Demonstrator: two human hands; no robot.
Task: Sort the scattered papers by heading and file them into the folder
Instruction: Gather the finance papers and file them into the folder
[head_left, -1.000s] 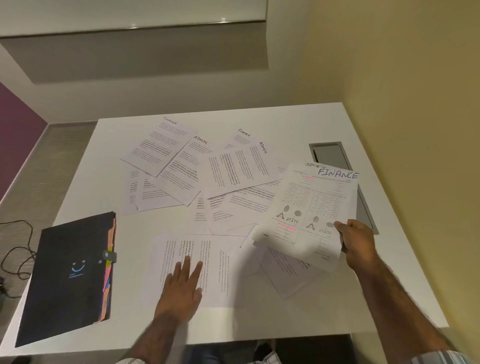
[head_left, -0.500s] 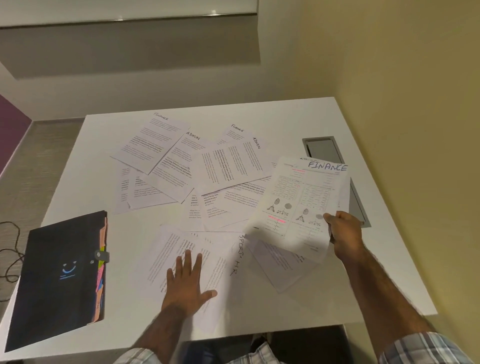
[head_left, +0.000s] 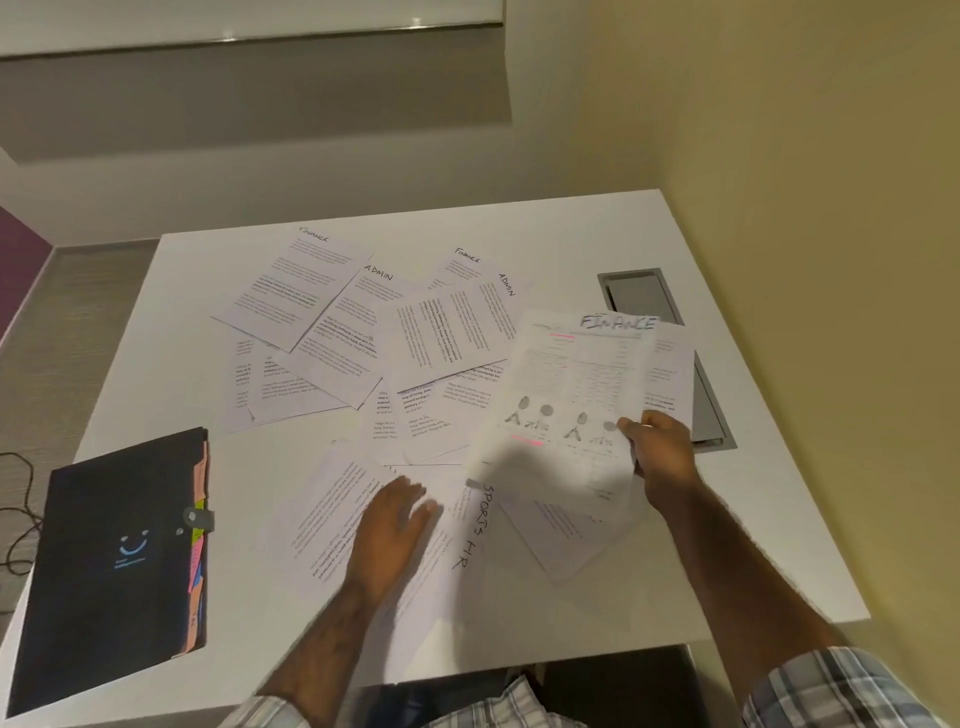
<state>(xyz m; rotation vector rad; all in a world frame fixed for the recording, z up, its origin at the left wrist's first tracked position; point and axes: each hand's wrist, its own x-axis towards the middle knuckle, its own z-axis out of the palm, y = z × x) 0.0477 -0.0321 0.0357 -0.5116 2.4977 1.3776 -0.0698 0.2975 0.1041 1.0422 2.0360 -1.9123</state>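
Several printed papers lie scattered on a white table (head_left: 597, 228), with handwritten headings such as FINANCE (head_left: 291, 291) and ADMIN (head_left: 447, 332). My right hand (head_left: 662, 449) grips a sheet headed FINANCE (head_left: 571, 395) by its lower right edge, lifted above the pile. My left hand (head_left: 389, 530) lies on the near sheets (head_left: 332, 514), fingers on the paper beside the headings SPORTS and HR (head_left: 475, 525). A black expanding folder (head_left: 114, 561) with coloured tabs lies closed at the near left.
A grey cable hatch (head_left: 639, 291) is set into the table at the right, partly covered by papers. A yellow wall runs close along the right side. A black cable (head_left: 15, 519) lies on the floor at left.
My left hand has dragged the near sheets toward me and turned them, uncovering the SPORTS and HR headings. My right hand still holds the FINANCE sheet, slightly lower and closer.
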